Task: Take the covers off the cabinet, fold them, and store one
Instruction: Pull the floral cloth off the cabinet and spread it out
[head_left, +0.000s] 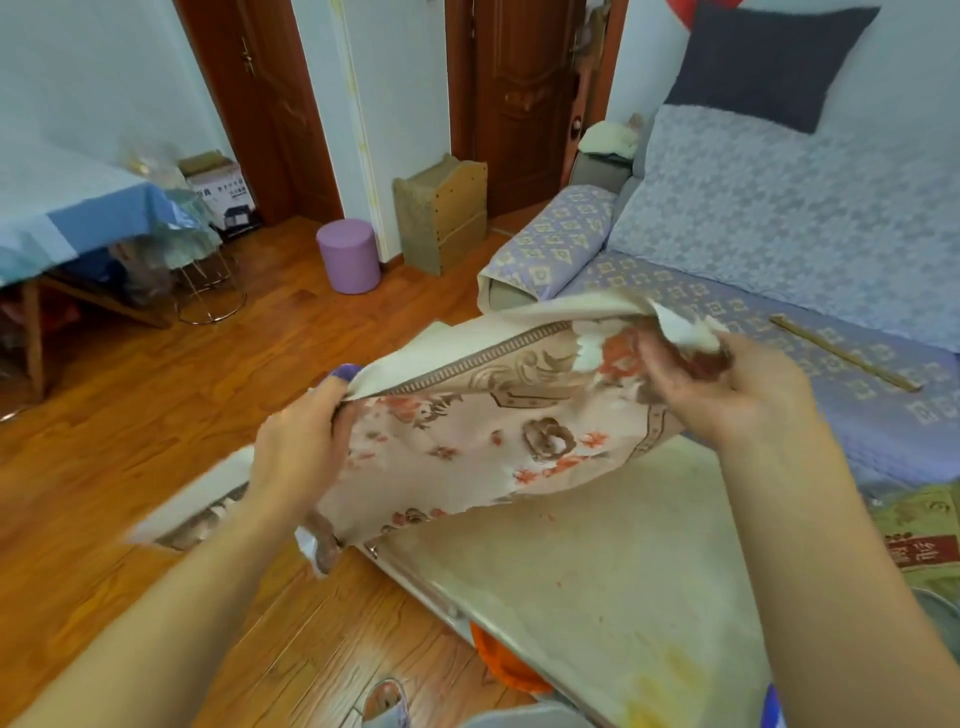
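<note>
Your left hand (301, 441) and right hand (727, 384) each pinch an end of the floral cover (467, 441), lifted above the cabinet (597, 571) top's far edge, its long axis running hand to hand, ready for folding.

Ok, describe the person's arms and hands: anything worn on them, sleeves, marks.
Both forearms are bare as far as the picture shows: no sleeves, no gloves. The left hand and right hand show no rings, watch or bracelet. Motion blur softens the left hand, so small marks cannot be told.
</note>
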